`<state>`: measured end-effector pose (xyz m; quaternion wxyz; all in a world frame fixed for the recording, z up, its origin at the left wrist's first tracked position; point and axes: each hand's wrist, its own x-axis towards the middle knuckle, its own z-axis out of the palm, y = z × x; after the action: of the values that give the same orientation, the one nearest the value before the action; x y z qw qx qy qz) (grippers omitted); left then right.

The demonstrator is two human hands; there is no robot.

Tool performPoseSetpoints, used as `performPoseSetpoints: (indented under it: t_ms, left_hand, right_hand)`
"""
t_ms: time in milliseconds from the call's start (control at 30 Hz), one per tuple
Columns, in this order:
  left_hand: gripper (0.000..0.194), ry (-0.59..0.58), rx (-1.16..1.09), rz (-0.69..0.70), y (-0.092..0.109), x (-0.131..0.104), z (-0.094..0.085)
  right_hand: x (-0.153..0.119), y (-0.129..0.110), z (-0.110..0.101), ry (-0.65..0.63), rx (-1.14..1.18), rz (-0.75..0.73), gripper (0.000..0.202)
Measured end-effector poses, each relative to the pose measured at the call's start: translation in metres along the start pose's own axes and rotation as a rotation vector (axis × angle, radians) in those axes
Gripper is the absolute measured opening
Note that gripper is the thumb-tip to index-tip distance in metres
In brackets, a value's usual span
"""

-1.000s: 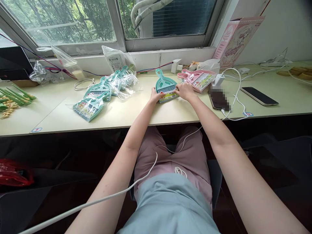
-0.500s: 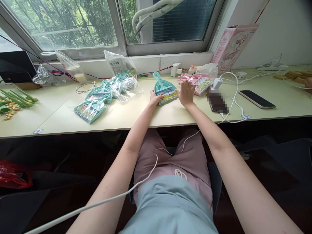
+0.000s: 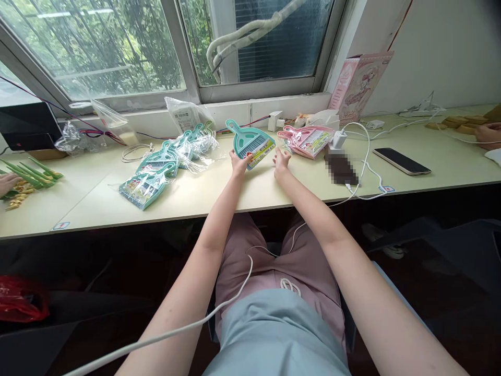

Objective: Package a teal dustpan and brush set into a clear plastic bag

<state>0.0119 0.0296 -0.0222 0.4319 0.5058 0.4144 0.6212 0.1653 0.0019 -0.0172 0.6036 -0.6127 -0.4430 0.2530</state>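
My left hand (image 3: 239,163) grips the lower left corner of a teal mini dustpan and brush set (image 3: 250,143) with a yellow label. The set is tilted, its looped handle pointing up and left. Just right of the set and apart from it is my right hand (image 3: 282,161), its fingers bent together; whatever they may hold is too small to make out. Behind that hand lie pink dustpan and brush sets (image 3: 309,140), stacked. To the left, several teal dustpan sets (image 3: 144,183) lie in clear plastic wrapping.
A dark phone (image 3: 402,160) and a charger with white cables (image 3: 368,156) lie at right. A pink box (image 3: 360,86) stands in the corner. Other people's hands show at the far left (image 3: 8,184) and far right (image 3: 488,133). Green stalks (image 3: 37,175) lie at left.
My right hand has drawn away from the set and the pink sets, toward the table's front. The teal set has tipped further left in my left hand. Another person's hand has appeared at far left.
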Motion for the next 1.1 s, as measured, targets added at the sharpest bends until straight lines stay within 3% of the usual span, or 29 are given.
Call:
performPoseSetpoints:
  t_ms: [100, 200, 267, 367, 567, 1100]
  left_hand:
    - [0.069, 0.024, 0.005, -0.009, -0.001, 0.002, -0.001]
    - [0.066, -0.023, -0.036, -0.003, -0.003, 0.001, 0.0]
    - [0.066, -0.075, -0.061, -0.003, -0.005, 0.001, 0.001]
    - [0.066, -0.117, -0.068, -0.02, -0.005, 0.0, 0.002]
    - [0.062, -0.112, -0.056, -0.089, -0.002, -0.002, 0.002]
    - [0.058, -0.158, -0.045, -0.116, 0.012, -0.016, 0.004]
  right_hand:
    - [-0.007, -0.005, 0.012, 0.008, 0.475, 0.286, 0.02]
    - [-0.015, -0.009, 0.011, -0.19, 0.656, 0.303, 0.007]
    - [-0.017, -0.009, 0.007, -0.238, 0.675, 0.299, 0.006]
    - [-0.017, -0.005, 0.003, -0.205, 0.685, 0.297, 0.01]
    - [-0.014, -0.004, 0.002, -0.19, 0.68, 0.299, 0.009]
    - [-0.023, -0.011, -0.005, -0.119, 0.645, 0.313, 0.008]
